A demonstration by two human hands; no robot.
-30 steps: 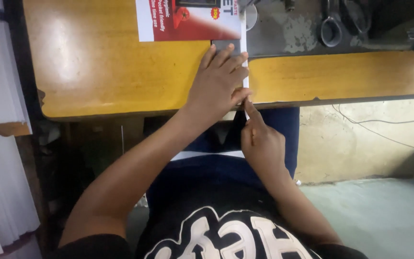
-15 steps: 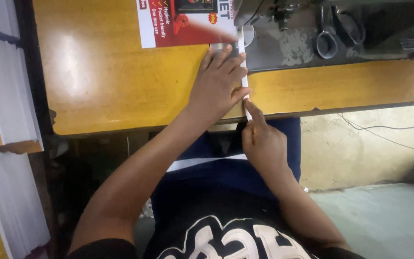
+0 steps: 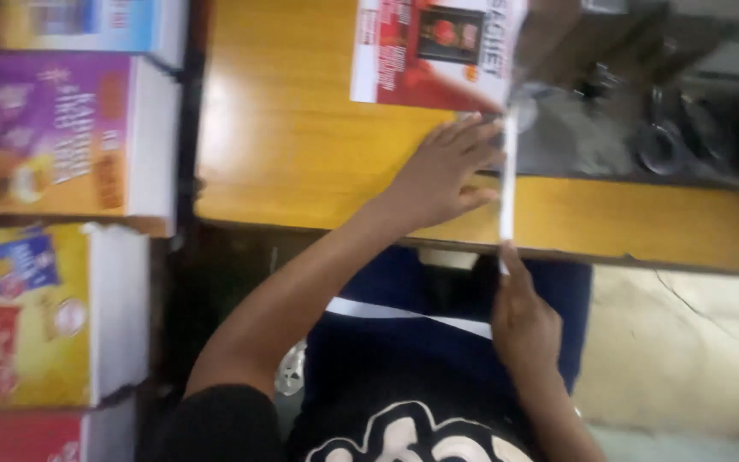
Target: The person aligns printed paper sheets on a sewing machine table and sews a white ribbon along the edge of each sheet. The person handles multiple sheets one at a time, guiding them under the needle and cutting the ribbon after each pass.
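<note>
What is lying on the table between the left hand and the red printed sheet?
In the head view, only bare wooden table lies between the left hand and the red printed sheet; the fingertips nearly reach its lower edge.

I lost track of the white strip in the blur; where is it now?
In the head view, the white strip runs over the wooden table's front edge, right of centre, between the left hand and the right hand below.

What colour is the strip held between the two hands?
White; the strip shows in the head view.
</note>
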